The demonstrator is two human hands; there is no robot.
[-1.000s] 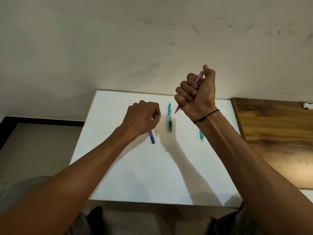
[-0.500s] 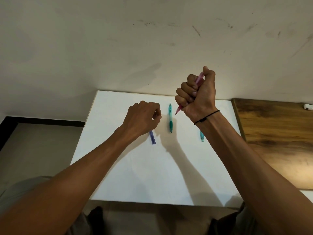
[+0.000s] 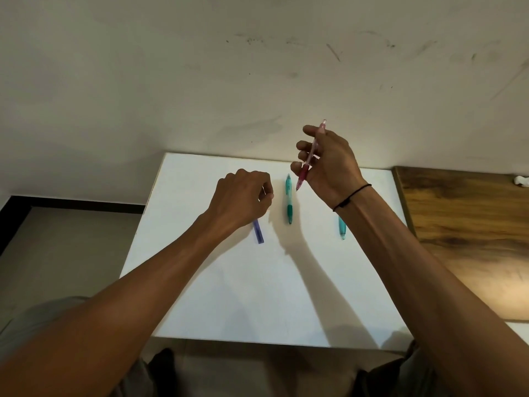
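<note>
Right hand is up off the white tabletop, fingers half uncurled, and the slim translucent pink pen lies slanted across them, tip down, button end poking above the knuckles: a light hold, not a fist. Left hand sits low, knuckles up, fingers curled over the upper end of the blue plastic pen, whose lower end pokes out beneath the wrist on the table; whether those fingers actually pinch it or merely cover it, I cannot tell. Between the hands a green-and-teal click pen lies flat, untouched. Here's the danger: that loose right-hand hold looks thin, and one slack finger could let the pink pen slide out and drop onto the green one, sending it rolling. The left hand, lifting blind, could drag the blue pen sideways. Hard to read: the right thumb is behind the hand, a second teal pen is mostly hidden by the right forearm, and a small white object by the wooden board is cut off at the edge.
</note>
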